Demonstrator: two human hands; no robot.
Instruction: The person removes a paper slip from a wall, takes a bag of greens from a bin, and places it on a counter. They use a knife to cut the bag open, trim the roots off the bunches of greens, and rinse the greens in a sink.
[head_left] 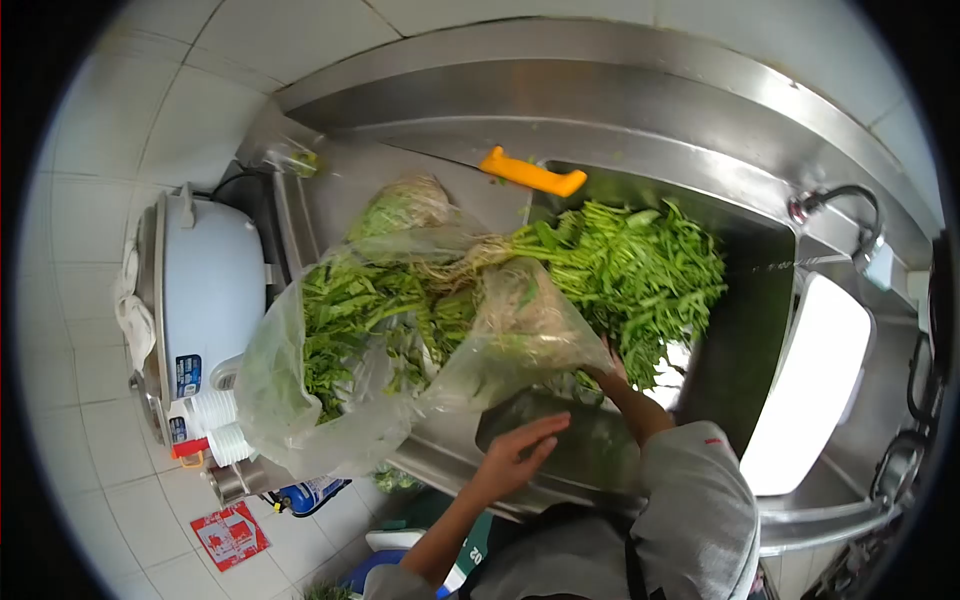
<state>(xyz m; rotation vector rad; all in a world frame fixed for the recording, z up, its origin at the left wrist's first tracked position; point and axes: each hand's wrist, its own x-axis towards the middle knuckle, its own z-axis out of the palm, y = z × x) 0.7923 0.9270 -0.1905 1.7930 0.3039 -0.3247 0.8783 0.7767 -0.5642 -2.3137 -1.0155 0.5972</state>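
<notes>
A clear plastic bag (280, 390) lies spread over the steel counter beside the sink, with leafy greens (335, 305) inside it. A bunch of long-stemmed greens (640, 270) with pale roots rests over the sink, leaves toward the right. My right hand (614, 372) reaches in at the lower edge of the bunch, next to the bag; its fingers are mostly hidden. My left hand (525, 447) hovers in front of the bag with fingers stretched out and nothing in it. Another bundle of greens (405, 205) sits behind the bag.
An orange handle-shaped object (532, 173) lies on the sink's back edge. To the right are a white basin (810, 380) and a faucet (855, 205). A light-blue appliance (212, 280) and stacked white cups (225, 430) stand left. A red printed sheet (230, 535) is on the floor.
</notes>
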